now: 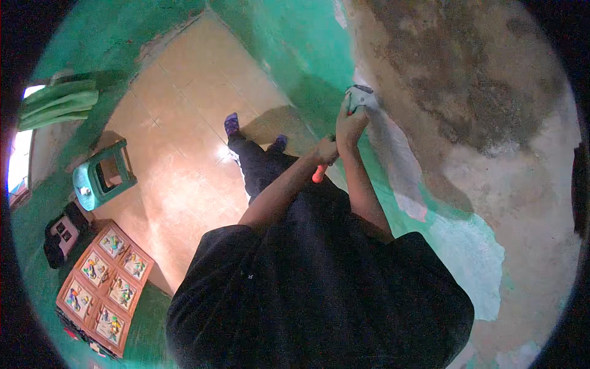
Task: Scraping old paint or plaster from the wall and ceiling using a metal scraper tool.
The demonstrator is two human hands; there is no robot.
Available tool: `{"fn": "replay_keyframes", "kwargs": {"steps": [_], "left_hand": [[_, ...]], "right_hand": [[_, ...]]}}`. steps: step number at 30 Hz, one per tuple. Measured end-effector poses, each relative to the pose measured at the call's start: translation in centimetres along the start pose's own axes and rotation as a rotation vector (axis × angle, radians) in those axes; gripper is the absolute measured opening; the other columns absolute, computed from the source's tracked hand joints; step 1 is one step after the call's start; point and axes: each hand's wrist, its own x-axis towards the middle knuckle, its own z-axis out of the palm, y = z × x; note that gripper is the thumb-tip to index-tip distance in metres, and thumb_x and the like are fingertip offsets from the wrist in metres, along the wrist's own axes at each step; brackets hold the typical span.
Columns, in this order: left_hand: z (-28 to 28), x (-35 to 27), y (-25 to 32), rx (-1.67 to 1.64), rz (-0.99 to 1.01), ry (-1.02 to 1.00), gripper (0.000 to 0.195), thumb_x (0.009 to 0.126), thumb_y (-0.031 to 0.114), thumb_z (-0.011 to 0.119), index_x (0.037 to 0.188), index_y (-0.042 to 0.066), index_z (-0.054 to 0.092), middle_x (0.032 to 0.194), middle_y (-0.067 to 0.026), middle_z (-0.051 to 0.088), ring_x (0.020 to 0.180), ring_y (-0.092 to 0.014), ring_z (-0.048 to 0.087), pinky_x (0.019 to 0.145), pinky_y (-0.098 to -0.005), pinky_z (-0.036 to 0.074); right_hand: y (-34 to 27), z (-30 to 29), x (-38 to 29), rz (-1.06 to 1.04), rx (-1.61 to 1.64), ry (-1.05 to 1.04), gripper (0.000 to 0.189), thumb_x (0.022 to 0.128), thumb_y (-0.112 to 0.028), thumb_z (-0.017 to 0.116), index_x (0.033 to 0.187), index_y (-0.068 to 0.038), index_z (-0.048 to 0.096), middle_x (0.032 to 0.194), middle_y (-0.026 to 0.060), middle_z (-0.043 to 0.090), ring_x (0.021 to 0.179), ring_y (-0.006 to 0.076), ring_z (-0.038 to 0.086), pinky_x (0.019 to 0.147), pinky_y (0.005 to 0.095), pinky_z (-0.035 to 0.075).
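Note:
My right hand (pixel 352 123) grips a pale, roughly flat object (pixel 361 97) with a dark edge, held up at the wall where green paint meets bare plaster. Its exact kind cannot be told. Just below and to the left, my left hand (pixel 326 150) is closed around a tool's handle with an orange end (pixel 319 174) sticking out beneath the fist; a small dark part shows above the fist and the rest is hidden. The two hands are close together. Beside them runs the green painted wall (pixel 304 60), peeled to brown, stained plaster (pixel 442 92).
On the left stand a teal plastic stool (pixel 87 187) and a wooden drawer cabinet (pixel 102 258) with decorated fronts, a dark bag-like item (pixel 56 240) near them. A green curtain (pixel 60 105) hangs at a window. My feet rest on the tiled floor (pixel 179 115).

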Motion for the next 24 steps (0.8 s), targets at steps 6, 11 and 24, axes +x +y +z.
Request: {"fn": "replay_keyframes", "kwargs": {"steps": [6,11,24], "left_hand": [[-0.8,-2.6,4.0,0.223,0.076,-0.027,0.038,0.074,0.04,0.052,0.068,0.002,0.05,0.048,-0.0037,0.044,0.038,-0.013,0.042,0.035,-0.0292,0.033],[0.4,1.4,-2.1,-0.081,-0.104,0.026,0.034,0.076,0.036,0.051,0.081,0.003,0.054,0.052,-0.0023,0.045,0.04,-0.012,0.04,0.035,-0.0284,0.032],[1.0,1.7,-1.3,-0.085,-0.038,-0.017,0.042,0.077,0.04,0.052,0.092,0.001,0.052,0.059,-0.0038,0.049,0.046,-0.013,0.046,0.039,-0.0285,0.038]], "right_hand": [[1.2,1.4,0.8,-0.212,0.015,0.15,0.035,0.078,-0.019,0.06,0.056,0.004,0.045,0.054,0.0177,0.048,0.049,0.0317,0.049,0.046,0.0397,0.036],[1.4,0.7,-0.6,-0.078,0.047,0.062,0.033,0.08,-0.02,0.058,0.06,0.004,0.048,0.053,0.0179,0.049,0.048,0.0312,0.051,0.047,0.0391,0.037],[0.8,0.4,0.4,-0.15,-0.05,0.07,0.024,0.081,-0.02,0.056,0.076,0.003,0.056,0.056,0.0169,0.051,0.048,0.0314,0.05,0.047,0.04,0.038]]}}
